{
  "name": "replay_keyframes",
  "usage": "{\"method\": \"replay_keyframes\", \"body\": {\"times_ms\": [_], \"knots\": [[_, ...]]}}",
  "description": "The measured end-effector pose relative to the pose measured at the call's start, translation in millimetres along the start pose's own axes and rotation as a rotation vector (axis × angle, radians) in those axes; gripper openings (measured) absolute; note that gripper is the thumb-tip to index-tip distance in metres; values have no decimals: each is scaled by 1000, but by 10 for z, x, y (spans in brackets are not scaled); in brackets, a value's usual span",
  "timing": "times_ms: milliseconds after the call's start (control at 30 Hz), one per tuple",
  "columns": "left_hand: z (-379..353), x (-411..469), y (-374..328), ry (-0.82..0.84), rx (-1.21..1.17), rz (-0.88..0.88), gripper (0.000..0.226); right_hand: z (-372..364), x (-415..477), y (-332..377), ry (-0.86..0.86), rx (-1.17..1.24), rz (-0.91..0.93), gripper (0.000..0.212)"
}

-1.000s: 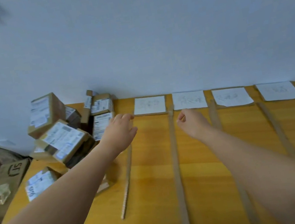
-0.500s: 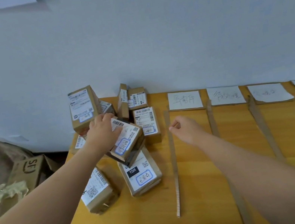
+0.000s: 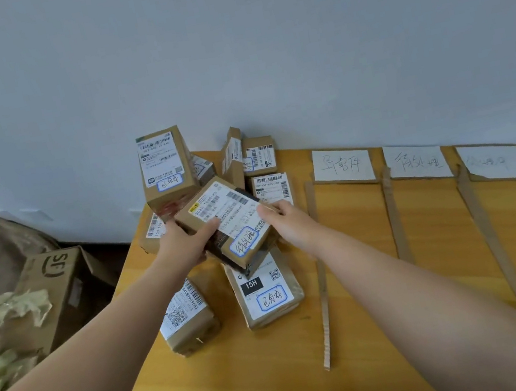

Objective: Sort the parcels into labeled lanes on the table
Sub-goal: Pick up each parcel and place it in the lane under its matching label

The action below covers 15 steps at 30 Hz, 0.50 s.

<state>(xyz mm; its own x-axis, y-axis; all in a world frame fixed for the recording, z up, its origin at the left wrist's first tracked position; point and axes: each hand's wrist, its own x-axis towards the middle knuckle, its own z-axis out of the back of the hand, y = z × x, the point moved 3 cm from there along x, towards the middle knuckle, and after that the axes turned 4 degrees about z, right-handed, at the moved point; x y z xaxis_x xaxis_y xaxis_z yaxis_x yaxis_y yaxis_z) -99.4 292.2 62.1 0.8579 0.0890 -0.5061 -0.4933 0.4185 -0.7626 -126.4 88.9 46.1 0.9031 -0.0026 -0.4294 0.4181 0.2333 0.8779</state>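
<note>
Fingers (image 3: 209, 228) of L hand (image 3: 183, 246) & R hand (image 3: 288, 221) gripped opposite sides of the tilted parcel (image 3: 229, 214); lanes (image 3: 353, 233) lay to its right, nearer R hand.

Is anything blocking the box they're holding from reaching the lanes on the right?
Nothing visible. The left hand and right hand grip the parcel; toward the lanes, the table holds only flat cardboard strips.
</note>
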Motion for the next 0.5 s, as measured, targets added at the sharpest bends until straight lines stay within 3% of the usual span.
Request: {"method": "replay_keyframes", "body": {"times_ms": [133, 333, 500], "knots": [[-160, -79, -238, 4, 7, -171, 96, 174, -83, -75, -51, 230, -45, 39], [-491, -225, -684, 52, 57, -429, 79, 575, -331, -42, -123, 331, 3, 55], [-731, -245, -860, 109, -25, -432, 70, 788, -493, -110, -145, 371, 13, 59]]}}
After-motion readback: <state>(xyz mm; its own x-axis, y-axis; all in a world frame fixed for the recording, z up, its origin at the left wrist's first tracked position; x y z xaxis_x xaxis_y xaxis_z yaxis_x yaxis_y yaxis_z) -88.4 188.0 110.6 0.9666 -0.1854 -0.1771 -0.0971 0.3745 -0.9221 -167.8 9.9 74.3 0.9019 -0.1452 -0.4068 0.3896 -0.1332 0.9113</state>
